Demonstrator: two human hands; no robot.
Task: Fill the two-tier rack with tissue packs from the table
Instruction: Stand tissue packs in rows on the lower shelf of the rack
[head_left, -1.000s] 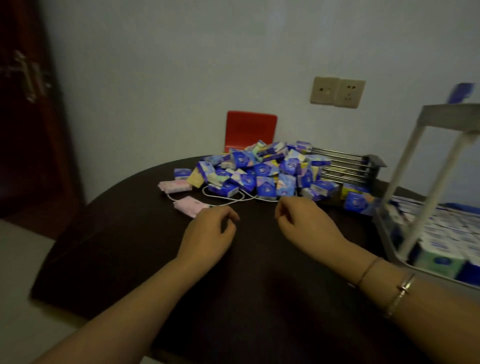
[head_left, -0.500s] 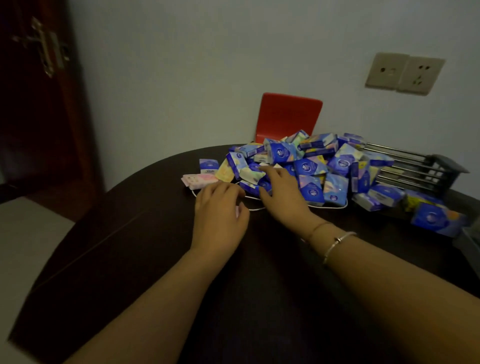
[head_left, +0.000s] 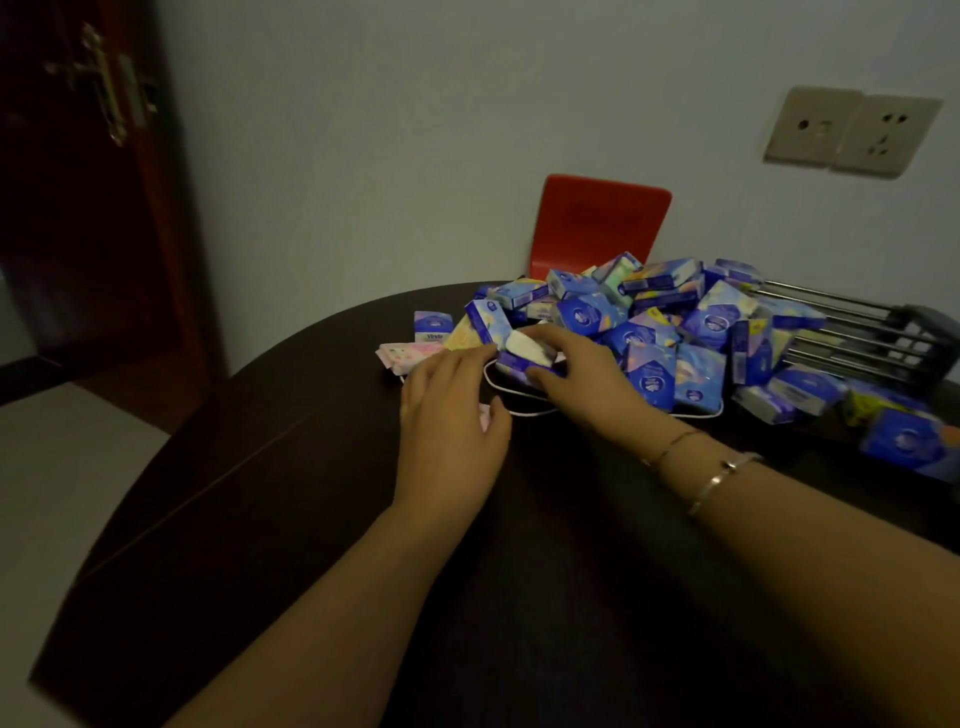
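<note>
Tissue packs (head_left: 644, 332): small blue printed packets, heaped loosely at 1 o'clock on dark counter (head_left: 322, 519). Right hand (head_left: 587, 379): grip closed around one blue pack (head_left: 524, 356), white tissue exposed at its opening. Left hand (head_left: 452, 431): fingers relaxed, flat over pink pack (head_left: 408, 356), grip wide.

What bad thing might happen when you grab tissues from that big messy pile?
The right hand grips a blue pack at the foot of the heaped pile; pulling it out may send packs above sliding off. A white cord loops under both hands and could snag. The left hand covers a pink pack that might get pushed away.
</note>
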